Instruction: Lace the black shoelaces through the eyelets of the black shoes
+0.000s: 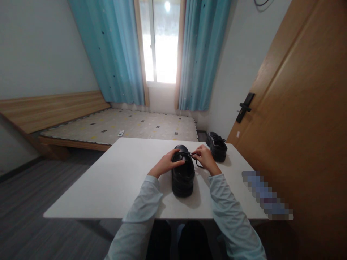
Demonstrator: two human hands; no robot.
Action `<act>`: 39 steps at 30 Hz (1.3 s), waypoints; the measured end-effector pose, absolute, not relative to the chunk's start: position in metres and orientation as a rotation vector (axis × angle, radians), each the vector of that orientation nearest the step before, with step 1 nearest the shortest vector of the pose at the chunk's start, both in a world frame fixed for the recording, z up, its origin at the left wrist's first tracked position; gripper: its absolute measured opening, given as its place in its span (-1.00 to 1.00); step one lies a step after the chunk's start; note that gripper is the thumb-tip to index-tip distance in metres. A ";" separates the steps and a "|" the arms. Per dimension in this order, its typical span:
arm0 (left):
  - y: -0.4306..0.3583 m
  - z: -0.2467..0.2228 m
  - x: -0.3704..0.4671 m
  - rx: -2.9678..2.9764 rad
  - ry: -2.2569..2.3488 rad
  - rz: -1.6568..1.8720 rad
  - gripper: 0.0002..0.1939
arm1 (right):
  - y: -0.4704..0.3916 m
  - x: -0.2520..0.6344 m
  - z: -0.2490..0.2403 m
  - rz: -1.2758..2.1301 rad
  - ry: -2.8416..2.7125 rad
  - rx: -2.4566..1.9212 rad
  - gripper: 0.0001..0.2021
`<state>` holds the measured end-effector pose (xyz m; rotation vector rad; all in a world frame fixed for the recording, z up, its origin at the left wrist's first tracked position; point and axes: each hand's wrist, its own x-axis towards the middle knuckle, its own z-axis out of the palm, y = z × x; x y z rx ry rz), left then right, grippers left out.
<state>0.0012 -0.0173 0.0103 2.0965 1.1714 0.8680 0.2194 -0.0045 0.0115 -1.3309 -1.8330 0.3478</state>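
Note:
A black lace-up shoe [183,182] stands upright on the white table [108,180], its heel towards me. My left hand [168,161] grips the shoe's left side near the laces, with the thumb lying across the opening; its fingertips are partly hidden. On the right of the shoe, my right hand [204,156] pinches a black shoelace [189,154] drawn out sideways from the shoe. A loose part of lace hangs below that hand. The second black shoe [218,148] rests at the table's back right, touched by neither hand.
A pixelated bluish item [267,196] lies along the table's right edge. Beyond the table is a low bed [141,124] with a small white object [120,133] on it. A wooden door [298,119] with a black handle stands close on the right.

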 end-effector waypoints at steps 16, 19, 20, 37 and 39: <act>-0.018 0.011 0.000 2.101 1.167 0.851 -0.32 | -0.007 0.232 0.018 0.938 -1.299 -1.156 -0.79; -0.018 0.011 0.000 2.091 1.176 0.845 -0.31 | -0.015 0.229 0.025 1.192 -1.144 -1.031 -0.75; -0.019 0.011 0.000 2.087 1.179 0.844 -0.31 | -0.016 0.228 0.028 1.253 -1.103 -1.002 -0.75; -0.018 0.010 -0.001 2.068 1.177 0.860 -0.29 | -0.013 0.232 0.029 0.998 -1.102 -1.003 -0.71; -0.017 0.009 -0.001 2.068 1.164 0.867 -0.28 | -0.011 0.233 0.028 0.947 -1.107 -1.016 -0.72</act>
